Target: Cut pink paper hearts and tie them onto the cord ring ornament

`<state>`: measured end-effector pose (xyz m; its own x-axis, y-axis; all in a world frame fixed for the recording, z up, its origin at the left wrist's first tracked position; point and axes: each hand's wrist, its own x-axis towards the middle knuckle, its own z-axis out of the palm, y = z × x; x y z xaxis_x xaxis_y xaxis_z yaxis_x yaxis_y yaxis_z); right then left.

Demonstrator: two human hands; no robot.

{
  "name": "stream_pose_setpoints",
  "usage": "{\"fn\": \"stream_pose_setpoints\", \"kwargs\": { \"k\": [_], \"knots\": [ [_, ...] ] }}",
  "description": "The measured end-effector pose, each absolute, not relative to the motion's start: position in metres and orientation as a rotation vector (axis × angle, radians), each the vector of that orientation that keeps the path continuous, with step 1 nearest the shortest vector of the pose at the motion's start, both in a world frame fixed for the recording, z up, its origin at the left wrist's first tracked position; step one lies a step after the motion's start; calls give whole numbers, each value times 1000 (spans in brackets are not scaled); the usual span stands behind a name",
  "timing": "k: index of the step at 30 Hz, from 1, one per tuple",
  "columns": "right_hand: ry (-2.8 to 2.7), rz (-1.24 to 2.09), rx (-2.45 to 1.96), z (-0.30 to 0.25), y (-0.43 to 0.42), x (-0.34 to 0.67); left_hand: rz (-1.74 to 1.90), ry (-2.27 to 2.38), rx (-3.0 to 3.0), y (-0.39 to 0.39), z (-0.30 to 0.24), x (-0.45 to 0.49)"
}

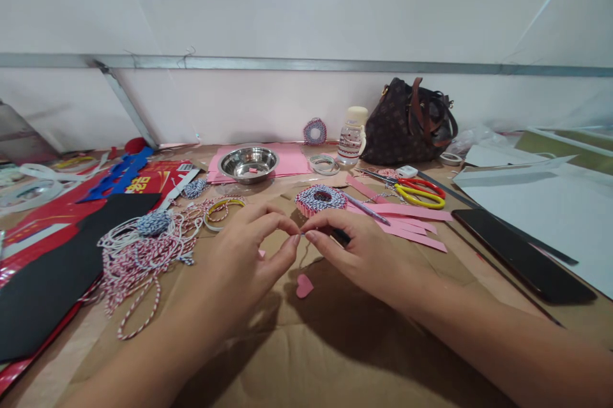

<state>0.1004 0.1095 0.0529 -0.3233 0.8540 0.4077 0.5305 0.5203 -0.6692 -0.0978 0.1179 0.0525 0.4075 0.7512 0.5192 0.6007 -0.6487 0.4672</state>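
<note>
My left hand [258, 245] and my right hand [357, 248] meet over the brown paper, each closed with thumb and index finger pinched. Whatever lies between the fingertips is too small to make out. A dark object [341, 237] shows partly by my right fingers; its kind is hidden. Below the fingertips a pink paper heart [304, 286] lies on the brown paper [330, 357]. Just beyond my hands sits a ring wound with blue-and-white cord [320, 197], with pink edging. A pen [368, 209] lies beside it across pink paper strips [416, 239].
Tangled red-and-white cord [138, 267] lies left, near a tape roll [211, 219]. A steel bowl [249, 164] stands on pink sheets behind. Scissors [421, 194], a phone [522, 255], a bottle [352, 136] and a handbag [400, 124] are to the right.
</note>
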Motion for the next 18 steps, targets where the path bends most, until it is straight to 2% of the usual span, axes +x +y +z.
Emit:
{"fn": "stream_pose_setpoints", "kwargs": {
  "k": [10, 18],
  "knots": [
    [-2095, 257, -977, 45, 109, 99, 1083, 1173, 2514, 121, 50, -97],
    [-2089, 347, -1068, 49, 109, 98, 1070, 1144, 2503, 120, 50, -95]
  ]
}}
